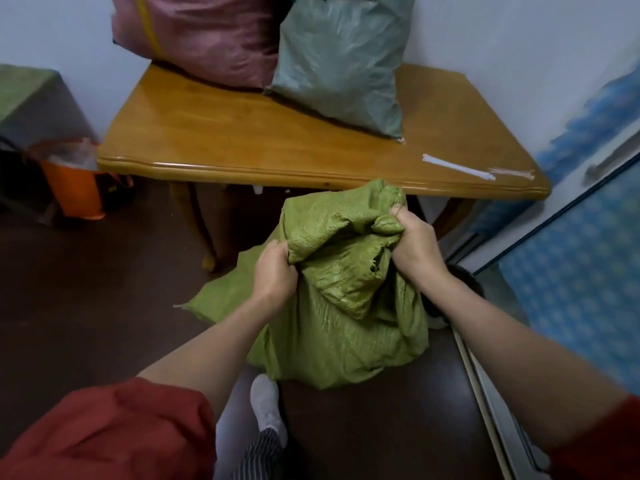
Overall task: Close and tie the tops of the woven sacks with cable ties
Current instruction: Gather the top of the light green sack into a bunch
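Note:
A green woven sack (343, 327) stands on the dark floor in front of me, its top crumpled and folded over. My left hand (273, 271) grips the left side of the sack's top. My right hand (414, 247) grips the bunched right side of the top, a little higher. White cable ties (453, 167) lie on the wooden table (221, 133) near its front right corner, with a few thinner ones (512, 173) beside them. A pink woven sack (204, 32) and a grey-green woven sack (343, 64) stand at the back of the table.
An orange bucket (78, 188) with a plastic bag sits on the floor at the left, under a green-topped stand (24, 91). A blue patterned panel (571, 258) and a rail run along the right. My socked foot (265, 403) is just below the sack.

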